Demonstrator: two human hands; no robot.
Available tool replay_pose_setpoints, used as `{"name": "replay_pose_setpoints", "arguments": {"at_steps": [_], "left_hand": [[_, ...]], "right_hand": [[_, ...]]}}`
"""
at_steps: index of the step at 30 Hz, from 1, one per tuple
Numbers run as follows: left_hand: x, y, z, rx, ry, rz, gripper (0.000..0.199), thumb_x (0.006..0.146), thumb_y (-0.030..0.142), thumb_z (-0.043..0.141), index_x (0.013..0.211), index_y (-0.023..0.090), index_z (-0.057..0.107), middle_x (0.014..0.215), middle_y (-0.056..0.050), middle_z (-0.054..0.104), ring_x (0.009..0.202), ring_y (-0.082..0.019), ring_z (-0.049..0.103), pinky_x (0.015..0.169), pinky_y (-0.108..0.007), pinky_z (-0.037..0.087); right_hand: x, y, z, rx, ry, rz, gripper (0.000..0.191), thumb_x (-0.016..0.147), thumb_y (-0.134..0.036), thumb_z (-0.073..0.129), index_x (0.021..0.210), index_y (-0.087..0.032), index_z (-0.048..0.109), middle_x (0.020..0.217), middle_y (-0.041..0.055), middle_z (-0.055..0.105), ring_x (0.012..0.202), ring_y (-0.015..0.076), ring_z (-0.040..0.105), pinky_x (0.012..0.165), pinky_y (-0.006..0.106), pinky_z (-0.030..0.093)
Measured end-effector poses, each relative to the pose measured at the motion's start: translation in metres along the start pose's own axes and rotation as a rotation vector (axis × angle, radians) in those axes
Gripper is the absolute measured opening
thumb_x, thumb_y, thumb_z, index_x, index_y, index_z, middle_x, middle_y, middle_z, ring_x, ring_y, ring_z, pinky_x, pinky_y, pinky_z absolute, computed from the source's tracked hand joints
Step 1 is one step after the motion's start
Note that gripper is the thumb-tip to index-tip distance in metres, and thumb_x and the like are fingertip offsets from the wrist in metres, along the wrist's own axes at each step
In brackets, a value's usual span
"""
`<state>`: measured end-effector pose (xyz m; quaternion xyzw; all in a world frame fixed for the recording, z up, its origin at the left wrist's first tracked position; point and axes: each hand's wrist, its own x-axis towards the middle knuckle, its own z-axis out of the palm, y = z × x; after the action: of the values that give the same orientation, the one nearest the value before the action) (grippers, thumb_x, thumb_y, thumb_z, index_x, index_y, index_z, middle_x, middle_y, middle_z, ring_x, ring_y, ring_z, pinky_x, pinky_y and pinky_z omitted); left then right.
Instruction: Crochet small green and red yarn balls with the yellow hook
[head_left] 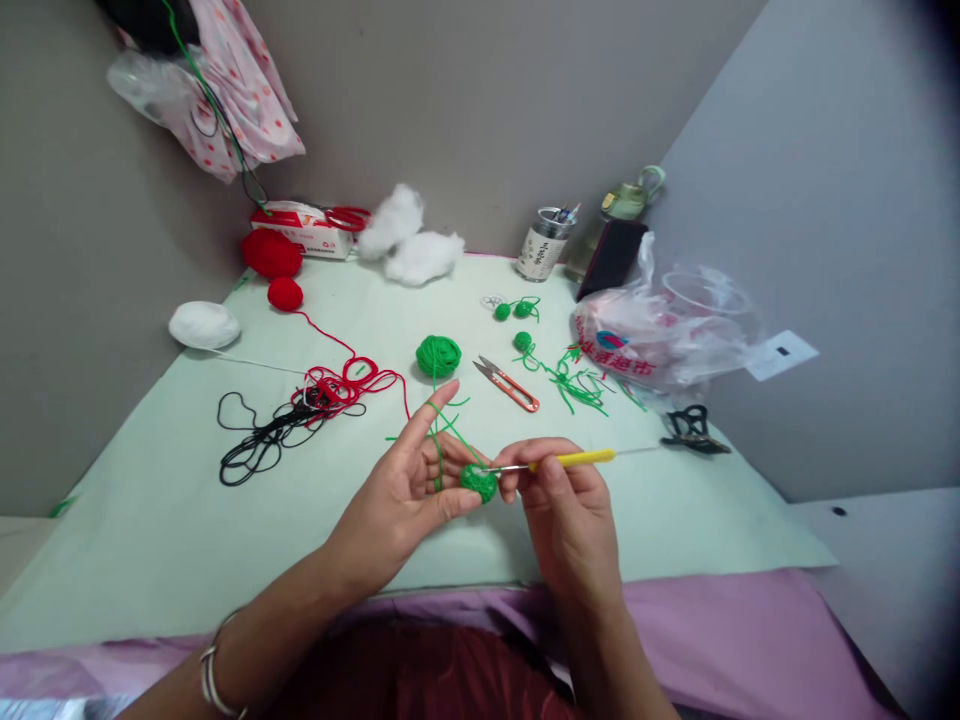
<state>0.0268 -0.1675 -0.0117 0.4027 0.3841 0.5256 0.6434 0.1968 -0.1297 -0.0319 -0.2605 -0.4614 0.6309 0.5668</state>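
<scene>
My left hand [405,490] pinches a small green crocheted ball [479,484] between thumb and fingers. Its index finger points up with green yarn looped around it. In my right hand [566,500] is a crochet hook [585,458] with a yellow handle, gripped like a pen. The hook's metal tip touches the top of the crocheted piece, where a bit of white shows. Green yarn runs between the piece, the raised finger and the area of the green yarn ball [439,355] beyond. Thread snips [508,384] with orange handles lie just past my hands.
Tangled black cord [262,440] and red yarn [352,375] lie left, near red yarn balls [271,253] and white yarn [204,325]. White stuffing [426,257] sits at the back. Small green balls [523,342], green scraps [577,385], a plastic bag [645,325] and a black claw clip [695,430] are right.
</scene>
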Motion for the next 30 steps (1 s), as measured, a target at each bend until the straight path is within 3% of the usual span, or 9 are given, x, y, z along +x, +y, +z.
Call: {"name": "replay_pose_setpoints", "arguments": {"at_steps": [8, 12, 18, 21, 23, 26, 30], "left_hand": [[-0.002, -0.001, -0.002, 0.062, -0.016, 0.005, 0.095, 0.09, 0.024, 0.076, 0.165, 0.029, 0.018, 0.108, -0.004, 0.068, 0.103, -0.021, 0.067, 0.099, -0.037, 0.047], [-0.003, -0.001, -0.002, 0.07, 0.016, -0.002, 0.093, 0.089, 0.024, 0.077, 0.165, 0.031, 0.022, 0.106, -0.003, 0.068, 0.101, -0.02, 0.067, 0.097, -0.037, 0.048], [-0.001, -0.003, 0.005, 0.029, 0.177, 0.001, 0.098, 0.081, 0.023, 0.085, 0.162, 0.028, 0.03, 0.095, 0.0, 0.068, 0.093, -0.019, 0.065, 0.091, -0.034, 0.049], [0.0, -0.007, 0.01, -0.084, 0.214, -0.005, 0.103, 0.076, 0.026, 0.09, 0.162, 0.025, 0.032, 0.089, 0.001, 0.067, 0.085, -0.017, 0.064, 0.082, -0.032, 0.051], [0.0, -0.01, 0.011, -0.155, 0.222, -0.008, 0.102, 0.075, 0.028, 0.092, 0.16, 0.024, 0.035, 0.088, 0.002, 0.065, 0.079, -0.014, 0.063, 0.077, -0.029, 0.052], [-0.001, -0.011, 0.011, -0.202, 0.215, -0.013, 0.098, 0.074, 0.026, 0.093, 0.157, 0.025, 0.04, 0.089, 0.003, 0.064, 0.077, -0.012, 0.062, 0.074, -0.027, 0.051], [-0.002, -0.005, 0.01, -0.259, 0.155, -0.075, 0.094, 0.074, 0.025, 0.093, 0.155, 0.024, 0.046, 0.087, 0.003, 0.066, 0.082, -0.012, 0.062, 0.082, -0.027, 0.048]], "right_hand": [[0.0, -0.008, -0.009, -0.066, -0.108, -0.043, 0.019, 0.104, -0.034, 0.06, 0.096, -0.024, 0.075, 0.092, 0.0032, 0.08, 0.075, 0.0135, 0.071, 0.07, 0.027, 0.058], [-0.001, -0.016, -0.014, -0.307, -0.178, -0.15, 0.02, 0.106, -0.027, 0.054, 0.103, -0.025, 0.074, 0.097, 0.0024, 0.078, 0.08, 0.0144, 0.071, 0.076, 0.029, 0.058], [-0.005, -0.018, -0.01, -0.85, -0.313, -0.581, 0.025, 0.101, -0.009, 0.055, 0.116, -0.022, 0.07, 0.107, 0.008, 0.077, 0.097, 0.0193, 0.073, 0.081, 0.033, 0.06], [-0.01, -0.01, -0.008, -1.113, -0.231, -0.866, 0.028, 0.097, -0.007, 0.061, 0.118, -0.021, 0.072, 0.105, 0.0099, 0.075, 0.096, 0.0202, 0.071, 0.079, 0.032, 0.062], [-0.015, -0.005, -0.007, -1.242, -0.187, -0.984, 0.03, 0.093, -0.004, 0.066, 0.117, -0.02, 0.074, 0.101, 0.0087, 0.073, 0.096, 0.02, 0.07, 0.082, 0.031, 0.062], [-0.019, 0.001, -0.007, -1.237, -0.188, -0.988, 0.034, 0.092, -0.001, 0.066, 0.119, -0.021, 0.075, 0.101, 0.0077, 0.072, 0.098, 0.0197, 0.07, 0.082, 0.031, 0.063], [-0.016, 0.003, -0.003, -0.948, -0.07, -0.888, 0.039, 0.097, -0.005, 0.06, 0.123, -0.031, 0.074, 0.102, 0.0057, 0.073, 0.092, 0.0205, 0.072, 0.071, 0.034, 0.062]]}}
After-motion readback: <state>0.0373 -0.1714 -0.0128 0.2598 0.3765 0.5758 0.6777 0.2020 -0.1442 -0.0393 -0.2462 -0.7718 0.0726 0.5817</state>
